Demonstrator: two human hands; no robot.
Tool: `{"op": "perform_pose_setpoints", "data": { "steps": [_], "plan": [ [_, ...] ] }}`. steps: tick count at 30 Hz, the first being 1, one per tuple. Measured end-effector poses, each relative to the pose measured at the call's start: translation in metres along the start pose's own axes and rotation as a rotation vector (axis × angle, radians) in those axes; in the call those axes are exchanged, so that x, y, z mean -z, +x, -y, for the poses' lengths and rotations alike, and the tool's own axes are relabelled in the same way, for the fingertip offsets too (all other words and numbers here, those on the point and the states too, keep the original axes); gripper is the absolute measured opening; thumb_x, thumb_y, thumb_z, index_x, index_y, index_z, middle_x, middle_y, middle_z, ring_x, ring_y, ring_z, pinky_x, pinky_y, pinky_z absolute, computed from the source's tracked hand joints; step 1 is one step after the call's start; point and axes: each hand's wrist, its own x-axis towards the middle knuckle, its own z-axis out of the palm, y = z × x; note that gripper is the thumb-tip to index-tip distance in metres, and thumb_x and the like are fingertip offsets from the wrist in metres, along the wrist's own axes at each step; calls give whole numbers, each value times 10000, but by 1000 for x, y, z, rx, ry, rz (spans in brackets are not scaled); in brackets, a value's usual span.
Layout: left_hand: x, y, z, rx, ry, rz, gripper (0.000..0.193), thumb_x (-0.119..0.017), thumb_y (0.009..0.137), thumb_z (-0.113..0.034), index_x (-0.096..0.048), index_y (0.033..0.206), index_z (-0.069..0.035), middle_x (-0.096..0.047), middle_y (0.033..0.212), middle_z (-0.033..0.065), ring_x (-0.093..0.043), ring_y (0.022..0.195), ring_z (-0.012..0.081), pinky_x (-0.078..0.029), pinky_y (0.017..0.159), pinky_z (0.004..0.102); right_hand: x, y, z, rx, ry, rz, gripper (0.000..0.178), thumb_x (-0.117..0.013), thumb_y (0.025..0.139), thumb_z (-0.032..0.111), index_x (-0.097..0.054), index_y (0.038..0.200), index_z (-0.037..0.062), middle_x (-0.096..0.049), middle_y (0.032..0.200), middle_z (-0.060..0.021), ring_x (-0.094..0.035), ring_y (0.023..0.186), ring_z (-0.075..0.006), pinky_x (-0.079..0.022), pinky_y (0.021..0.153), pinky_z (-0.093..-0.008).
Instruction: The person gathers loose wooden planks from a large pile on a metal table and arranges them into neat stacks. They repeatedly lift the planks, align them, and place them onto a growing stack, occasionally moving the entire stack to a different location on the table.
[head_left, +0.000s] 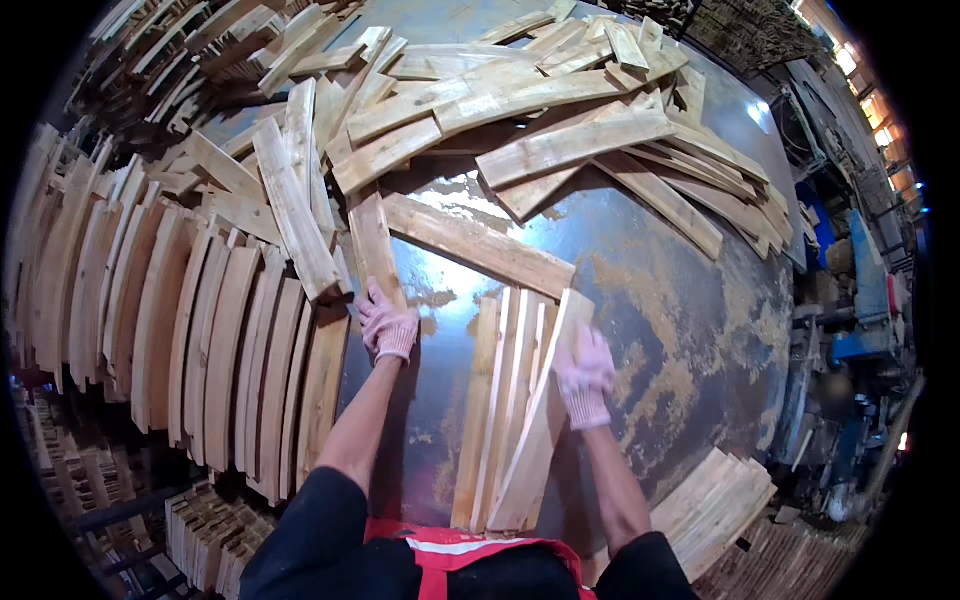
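Note:
Both my hands wear pale pink knit gloves. My left hand [387, 328] is closed on the near end of a wooden board [370, 232], which points away from me over the metal table. My right hand [584, 378], a little blurred, grips the right edge of another wooden board [541, 425]. That board slants over the right side of a row of narrow boards [492, 400] lined up in front of my body. A further board [480, 243] lies diagonally beyond the row, between my hands.
A loose heap of boards [560, 140] covers the far part of the metal table [690, 330], where sawdust is scattered. Boards stand packed in a long row [215, 330] at the left. Another stack [715, 510] sits at the lower right, and machinery [860, 330] stands beyond the right edge.

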Motion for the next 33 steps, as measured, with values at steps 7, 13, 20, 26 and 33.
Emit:
{"op": "perform_pose_setpoints", "data": {
  "steps": [7, 13, 20, 26, 33],
  "plan": [
    [63, 5, 57, -29, -1399, 738, 763, -758, 796, -191, -439, 1458, 16, -614, 1237, 240, -638, 1096, 368, -570, 945, 413, -77, 194, 96, 474, -307, 57, 858, -772, 749, 449, -477, 1428, 15, -601, 1319, -243, -568, 1244, -375, -490, 1025, -449],
    [117, -58, 39, 163, -2300, 1155, 803, -726, 804, -192, -360, 1464, 84, -524, 1244, 217, -582, 1142, 387, -556, 958, 490, 19, 231, 62, 321, -265, 236, 737, -791, 677, 332, -549, 1297, 17, -624, 1170, -236, -603, 1136, -388, -498, 1023, -448],
    [99, -145, 78, 162, -1852, 1095, 823, -737, 740, -197, -410, 1463, 22, -614, 1275, 254, -648, 1154, 389, -531, 1053, 496, 63, 170, -16, 179, 1012, 120, 754, -813, 817, 322, -501, 1433, 18, -631, 1129, -85, -614, 1044, -231, -508, 953, -328],
    [57, -206, 90, -161, -1238, 851, 1043, -804, 879, -251, -125, 1633, -12, -514, 1424, 143, -603, 1174, 223, -526, 996, 322, 15, 40, 109, -144, 1311, 569, 459, -778, 913, 347, -614, 1213, 41, -633, 1054, -36, -586, 931, -144, -491, 837, -307],
    [63, -194, 78, -621, -639, 1162, 992, -773, 875, -443, -247, 1617, -46, -409, 1576, 252, -398, 1467, 334, -320, 1213, 395, -90, -24, 33, 97, 1084, 553, 296, -585, 1018, 246, -734, 1048, -8, -742, 991, -68, -691, 930, -172, -561, 850, -323]
  ]
}}
